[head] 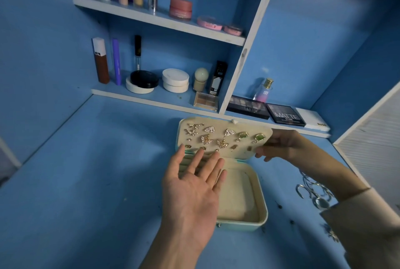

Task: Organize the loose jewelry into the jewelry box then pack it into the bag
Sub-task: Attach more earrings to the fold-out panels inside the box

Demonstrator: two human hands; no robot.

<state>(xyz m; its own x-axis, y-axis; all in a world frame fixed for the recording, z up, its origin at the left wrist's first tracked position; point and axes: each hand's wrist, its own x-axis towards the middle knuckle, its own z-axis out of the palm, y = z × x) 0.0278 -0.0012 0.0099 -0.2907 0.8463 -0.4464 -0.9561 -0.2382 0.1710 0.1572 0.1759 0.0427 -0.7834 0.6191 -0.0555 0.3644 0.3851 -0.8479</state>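
A pale mint jewelry box (pixel 260 214) lies open on the blue desk, its cream tray bare on the right. Its raised earring panel (pixel 225 124) carries several gold and crystal earrings, two with green stones. My right hand (pixel 279 145) pinches the panel's right edge. My left hand (pixel 194 184) hovers palm up, fingers straight, over the box's left ring rolls, holding nothing. Loose silver jewelry (pixel 313 193) lies on the desk to the right of the box, partly behind my right sleeve. No bag is in view.
Two white shelves (pixel 151 15) behind the box hold makeup bottles, jars and compacts. Eyeshadow palettes (pixel 283 114) and a perfume bottle (pixel 263 91) stand on the low ledge at the right. A white slatted panel (pixel 372 138) borders the desk's right side.
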